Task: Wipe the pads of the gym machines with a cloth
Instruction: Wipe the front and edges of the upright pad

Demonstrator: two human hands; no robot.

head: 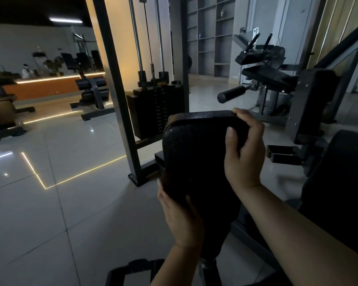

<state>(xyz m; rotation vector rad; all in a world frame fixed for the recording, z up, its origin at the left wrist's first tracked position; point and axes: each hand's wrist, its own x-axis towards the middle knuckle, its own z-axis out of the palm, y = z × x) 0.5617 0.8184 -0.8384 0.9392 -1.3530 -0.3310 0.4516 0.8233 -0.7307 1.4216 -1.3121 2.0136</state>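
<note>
A black textured pad [194,153] stands upright on a post in the middle of the view. My right hand [244,149] grips its top right corner, thumb on the front and fingers curled over the top edge. My left hand [180,217] is at the pad's lower left edge, thumb on the front and fingers round the side. It holds a dark brownish cloth [164,178] against that edge. The cloth is blurred and mostly hidden behind the pad.
A weight stack [155,112] in a steel frame [120,104] stands just behind the pad. Another machine with a roller pad [232,93] and seat is at the back right. A black padded seat [337,182] is at the right, and benches [91,89] stand far left on the tiled floor.
</note>
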